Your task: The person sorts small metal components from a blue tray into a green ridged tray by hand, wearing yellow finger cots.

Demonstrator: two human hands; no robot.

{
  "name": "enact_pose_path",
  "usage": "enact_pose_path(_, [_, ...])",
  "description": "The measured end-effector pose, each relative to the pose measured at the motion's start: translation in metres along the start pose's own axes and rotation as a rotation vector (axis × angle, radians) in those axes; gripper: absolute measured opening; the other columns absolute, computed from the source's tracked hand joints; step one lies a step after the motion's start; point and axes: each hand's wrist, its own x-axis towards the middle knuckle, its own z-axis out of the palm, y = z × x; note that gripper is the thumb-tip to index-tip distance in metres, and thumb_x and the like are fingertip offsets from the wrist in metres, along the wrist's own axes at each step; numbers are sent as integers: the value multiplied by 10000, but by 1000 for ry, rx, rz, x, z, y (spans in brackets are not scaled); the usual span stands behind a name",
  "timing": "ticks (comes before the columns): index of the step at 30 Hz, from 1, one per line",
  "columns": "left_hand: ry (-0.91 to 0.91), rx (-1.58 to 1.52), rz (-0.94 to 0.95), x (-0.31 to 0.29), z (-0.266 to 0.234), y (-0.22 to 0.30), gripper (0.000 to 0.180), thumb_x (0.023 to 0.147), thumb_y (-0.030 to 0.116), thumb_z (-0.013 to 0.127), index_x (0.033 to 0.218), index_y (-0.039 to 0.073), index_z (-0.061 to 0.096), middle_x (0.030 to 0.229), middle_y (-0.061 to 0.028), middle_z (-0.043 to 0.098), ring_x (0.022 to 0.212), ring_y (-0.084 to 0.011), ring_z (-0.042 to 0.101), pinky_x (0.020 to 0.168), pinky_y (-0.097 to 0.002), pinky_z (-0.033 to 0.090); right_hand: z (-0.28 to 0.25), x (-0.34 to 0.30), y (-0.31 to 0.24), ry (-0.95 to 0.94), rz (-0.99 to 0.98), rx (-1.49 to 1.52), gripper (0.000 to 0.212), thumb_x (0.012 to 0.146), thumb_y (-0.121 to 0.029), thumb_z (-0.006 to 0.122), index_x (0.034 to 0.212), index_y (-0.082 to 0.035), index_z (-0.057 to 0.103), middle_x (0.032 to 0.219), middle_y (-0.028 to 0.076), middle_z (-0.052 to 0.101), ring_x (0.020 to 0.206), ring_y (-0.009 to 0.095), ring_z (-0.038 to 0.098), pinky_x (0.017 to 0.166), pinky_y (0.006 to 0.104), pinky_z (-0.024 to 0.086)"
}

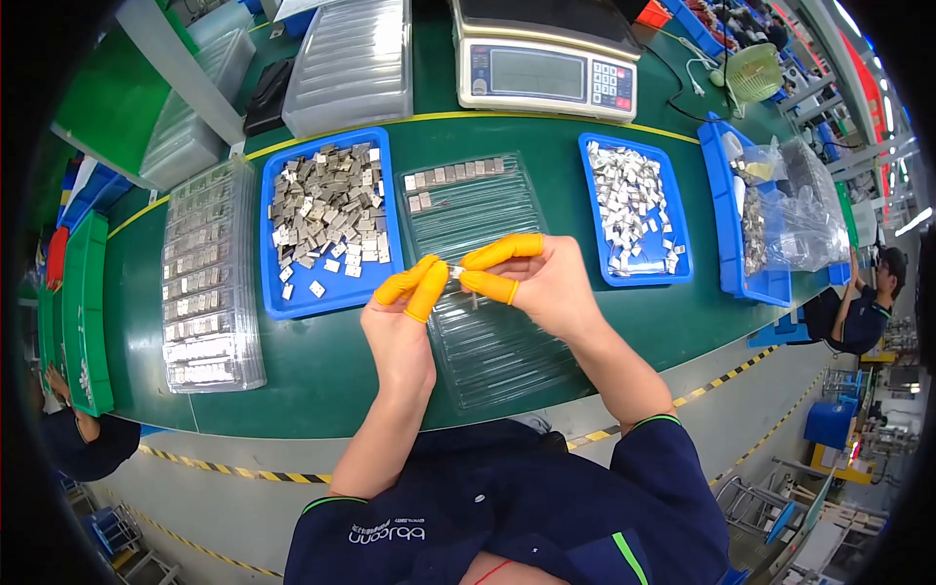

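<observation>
Part point(455, 273) between left hand point(400, 327) and right hand point(554, 288) above tray point(507, 356)

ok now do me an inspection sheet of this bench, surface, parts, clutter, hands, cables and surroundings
Surface: green tabletop, yellow line along its far side
Job's things: left blue tray of greyish pieces, right blue tray of white pieces, partly filled clear ribbed tray between
Clutter: clear plastic bags, far right
Hands: left hand and right hand, fingertips together at a small pale part
Cables: white cable, right of the scale
Surroundings: co-workers on both sides
</observation>
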Motion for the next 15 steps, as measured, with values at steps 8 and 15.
enact_pose_path(8, [-155,-183,-212,3,0,3,247,824,36,613,1063,-20,591,1012,-91,609,904,-137,581,833,-266,461,2,1,15,-30,-109,18,260,716,-29,719,962,22,652,916,77,655,830,120,613,770,242,497])
enact_pose_path(15, [-206,-407,-418,2,-12,-5,311,842,71,599,1138,-5,541,1074,-77,588,960,-131,558,867,-248,449,4,3,18,-45,-116,62,186,712,-20,714,895,-1,683,883,65,652,861,144,602,797,261,476])
